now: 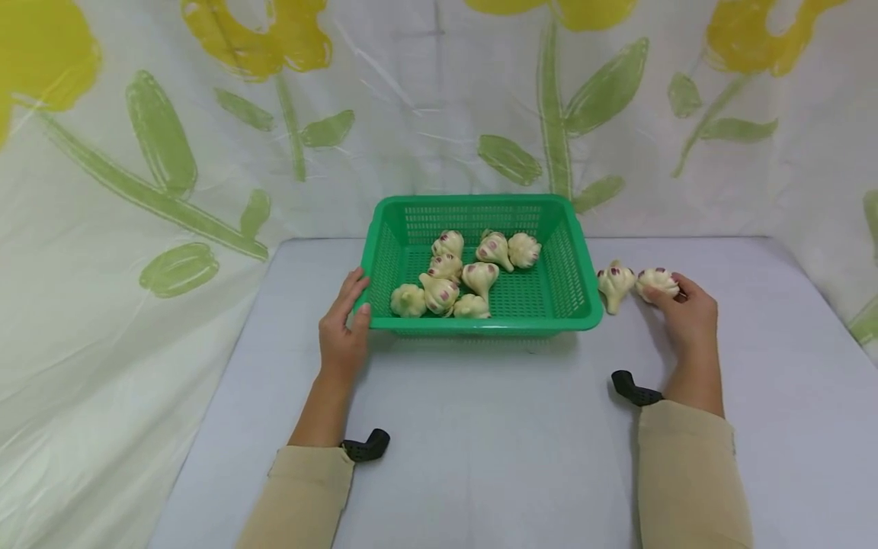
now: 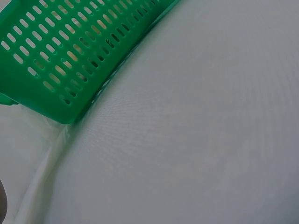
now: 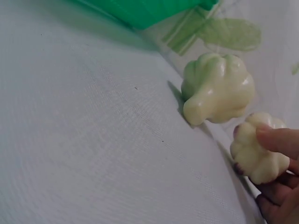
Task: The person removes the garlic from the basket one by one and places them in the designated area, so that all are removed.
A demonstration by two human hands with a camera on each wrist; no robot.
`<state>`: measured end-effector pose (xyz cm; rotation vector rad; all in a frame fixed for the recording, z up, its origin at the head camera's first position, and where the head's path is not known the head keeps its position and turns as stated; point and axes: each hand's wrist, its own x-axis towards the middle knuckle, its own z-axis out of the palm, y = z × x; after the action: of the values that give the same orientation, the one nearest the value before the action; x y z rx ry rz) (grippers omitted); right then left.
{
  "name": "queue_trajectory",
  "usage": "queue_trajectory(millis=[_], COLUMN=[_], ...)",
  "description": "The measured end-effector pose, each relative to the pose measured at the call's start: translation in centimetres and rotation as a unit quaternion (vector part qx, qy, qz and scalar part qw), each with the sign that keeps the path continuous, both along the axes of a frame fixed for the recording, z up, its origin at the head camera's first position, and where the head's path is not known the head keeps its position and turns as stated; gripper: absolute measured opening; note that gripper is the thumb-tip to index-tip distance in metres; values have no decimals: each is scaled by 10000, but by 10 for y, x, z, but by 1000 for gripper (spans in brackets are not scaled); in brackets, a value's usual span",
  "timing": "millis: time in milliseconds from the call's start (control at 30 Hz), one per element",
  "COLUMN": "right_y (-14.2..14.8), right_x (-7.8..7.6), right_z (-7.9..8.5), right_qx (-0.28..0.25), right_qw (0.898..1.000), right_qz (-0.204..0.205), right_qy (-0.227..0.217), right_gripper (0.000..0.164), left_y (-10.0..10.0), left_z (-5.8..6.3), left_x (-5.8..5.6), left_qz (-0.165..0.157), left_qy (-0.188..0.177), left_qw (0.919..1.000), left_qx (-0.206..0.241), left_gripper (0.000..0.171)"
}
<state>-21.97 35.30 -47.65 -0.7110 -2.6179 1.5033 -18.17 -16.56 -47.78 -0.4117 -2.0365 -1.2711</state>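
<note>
My right hand (image 1: 689,316) pinches a garlic bulb (image 3: 259,149) between thumb and fingers, at the right of the table. A second garlic bulb (image 1: 615,286) lies just left of it, its stem pointing toward me. My left hand (image 1: 343,335) is at the left side of the green plastic basket (image 1: 480,323), fingertips and thumb touching its rim near the front corner. Several garlic bulbs, among them one with a long stem (image 1: 482,277), lie in the basket's left and middle. Only a sliver of the left hand enters the left wrist view, beside the basket's slotted wall (image 2: 60,100).
A white cloth covers the table (image 1: 494,427). Behind it hangs a pale curtain (image 1: 425,145) painted with yellow flowers and green leaves. Black wrist cameras sit at both cuffs, the left camera (image 1: 368,445) and the right camera (image 1: 634,389).
</note>
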Motion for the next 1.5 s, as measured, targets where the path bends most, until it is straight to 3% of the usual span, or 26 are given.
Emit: queue_trajectory(millis=[167, 433, 600, 833, 933, 1067, 1167, 1367, 1500], right_y=[-6, -9, -11, -11, -12, -12, -12, -13, -11], right_x=[-2, -3, -3, -6, -8, -10, -9, -5, -3], right_z=[1, 7, 8, 9, 9, 7, 7, 6, 4], right_qx=[-156, -424, -587, -521, -563, -664, -711, -800, -832], right_qw=[9998, 9990, 9981, 9984, 9982, 9976, 9972, 9965, 9962], right_qz=[-68, -93, -180, 209, 224, 211, 231, 256, 246], right_qy=[58, 105, 106, -3, 23, 18, -15, -55, -60], right_gripper=[77, 76, 70, 69, 69, 70, 71, 72, 72], left_y=[-6, -6, 0, 8, 4, 3, 6, -2, -5], left_z=[-8, -4, 9, 32, 22, 20, 26, 1, -8], left_x=[-3, -5, -4, 10, 4, 4, 10, 0, -4], left_qz=[-87, -132, -160, -126, -95, -88, -123, -119, -161], left_qy=[66, 154, 271, 179, 162, 144, 103, 49, 34], left_qw=[9999, 9998, 9995, 9998, 9998, 9999, 9999, 9999, 9999], left_qx=[44, 3, -32, 40, 35, 7, 28, 44, 49], left_gripper=[41, 41, 39, 37, 38, 39, 39, 41, 41])
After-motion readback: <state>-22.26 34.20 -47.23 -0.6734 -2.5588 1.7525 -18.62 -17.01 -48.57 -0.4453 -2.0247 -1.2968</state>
